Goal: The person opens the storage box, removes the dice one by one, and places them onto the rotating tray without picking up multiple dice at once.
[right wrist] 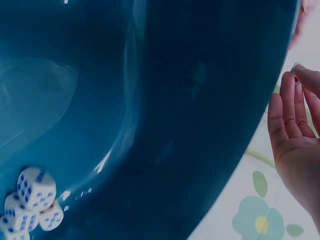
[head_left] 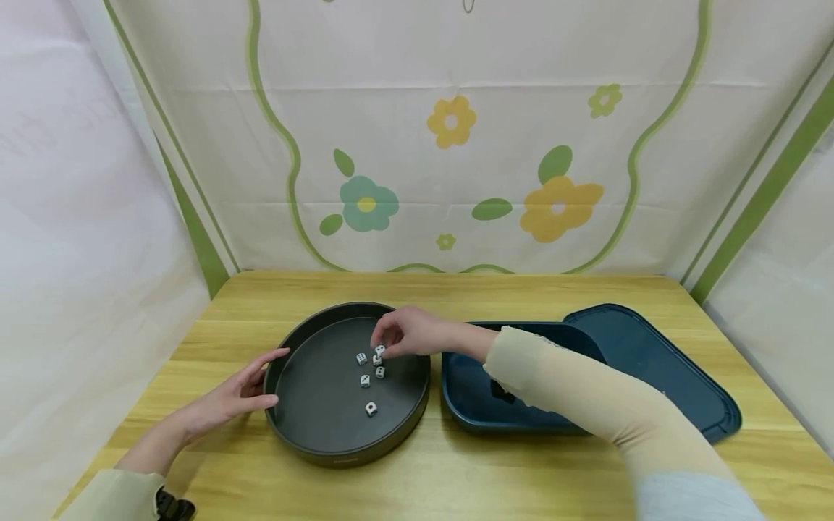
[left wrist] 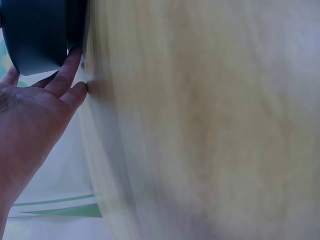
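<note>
A round dark pan (head_left: pixel 326 405) stands on the wooden table with several white dice (head_left: pixel 365 380) on its floor. My left hand (head_left: pixel 228 398) is at the pan's left side, thumb and fingers spread and fairly straight against its outer wall; in the left wrist view the left hand (left wrist: pixel 35 110) touches the wall low down. Over the right part of the pan, my right hand (head_left: pixel 417 333) pinches a die (head_left: pixel 381 349) between thumb and fingertips. From the right wrist view, the right hand (right wrist: pixel 300 150) partly hides this die.
To the right of the pan stands a deep blue tray (head_left: pixel 476 420), crossed by my right forearm. Inside its corner lie several dice (right wrist: pixel 36 190). A flat blue lid (head_left: pixel 651 369) lies behind and right of the tray. A flowered cloth (head_left: pixel 404 145) hangs behind the table.
</note>
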Tool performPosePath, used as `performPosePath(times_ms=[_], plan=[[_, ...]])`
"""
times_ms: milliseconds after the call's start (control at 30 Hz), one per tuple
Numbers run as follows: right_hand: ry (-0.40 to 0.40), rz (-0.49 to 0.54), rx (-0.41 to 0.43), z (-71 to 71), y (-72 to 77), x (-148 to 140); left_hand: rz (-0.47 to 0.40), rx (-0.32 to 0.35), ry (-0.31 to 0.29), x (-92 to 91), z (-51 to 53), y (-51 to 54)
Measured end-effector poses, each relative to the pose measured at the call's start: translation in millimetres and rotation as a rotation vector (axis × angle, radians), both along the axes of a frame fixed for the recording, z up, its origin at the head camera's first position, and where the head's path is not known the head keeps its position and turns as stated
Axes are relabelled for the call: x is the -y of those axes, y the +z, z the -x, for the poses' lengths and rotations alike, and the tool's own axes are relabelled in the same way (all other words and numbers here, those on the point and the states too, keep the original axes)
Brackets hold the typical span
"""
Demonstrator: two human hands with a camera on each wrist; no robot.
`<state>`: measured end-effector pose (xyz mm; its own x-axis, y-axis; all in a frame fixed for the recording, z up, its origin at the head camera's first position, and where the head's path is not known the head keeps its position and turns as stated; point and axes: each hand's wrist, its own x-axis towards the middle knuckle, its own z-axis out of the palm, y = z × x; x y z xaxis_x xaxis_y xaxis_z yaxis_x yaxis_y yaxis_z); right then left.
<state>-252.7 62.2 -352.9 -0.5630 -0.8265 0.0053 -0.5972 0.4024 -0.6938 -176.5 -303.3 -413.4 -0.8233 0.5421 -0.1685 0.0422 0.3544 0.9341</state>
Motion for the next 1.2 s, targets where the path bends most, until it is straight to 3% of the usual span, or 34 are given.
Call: performPosePath(times_ms=[267,567,800,1200], plan=[[0.025,0.013,0.016,3.3,-10.8,15.7,-0.003,0.004,0.004,0.0,0.6,-0.5],[0.01,0.024,0.03,2.1,-8.0,14.9,-0.016,0.002,-0.006,0.4,0.9,-1.5],[0.007,0.058,0.059,0.2,2.5,-3.2,-0.015,-0.004,-0.006,1.1,1.0,-2.0],[-0.041,0.11,0.12,-15.6,19.3,-52.9,0.001,0.013,0.004,4.7,-0.9,-1.7]])
